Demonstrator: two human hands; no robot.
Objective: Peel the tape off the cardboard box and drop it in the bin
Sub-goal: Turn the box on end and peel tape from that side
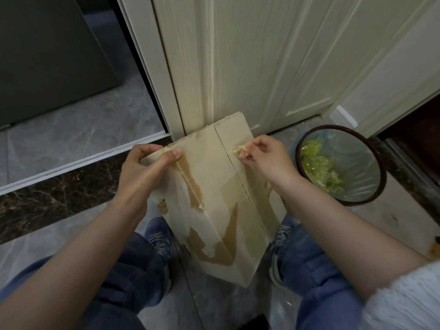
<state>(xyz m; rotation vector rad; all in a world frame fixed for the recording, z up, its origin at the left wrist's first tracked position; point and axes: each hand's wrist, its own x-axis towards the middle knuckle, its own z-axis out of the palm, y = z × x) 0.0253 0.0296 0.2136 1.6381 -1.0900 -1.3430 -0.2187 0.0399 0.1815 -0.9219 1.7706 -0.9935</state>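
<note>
A flattened cardboard box point(214, 186) stands on the floor between my feet, leaning toward a white door. Darker patches and torn strips mark its face where tape sat. My left hand point(145, 167) grips the box's upper left edge, thumb pressed on its front. My right hand point(264, 156) pinches a crumpled strip of clear tape point(239, 150) at the box's upper right, near the centre seam. The round bin point(378, 163) with a dark rim and a plastic liner stands to the right, holding yellowish crumpled scraps.
The white door point(250, 67) and its frame rise directly behind the box. A dark marble threshold point(59, 194) runs at left, with a grey cabinet point(47, 55) beyond. My blue shoes point(159, 236) flank the box on the grey tiled floor.
</note>
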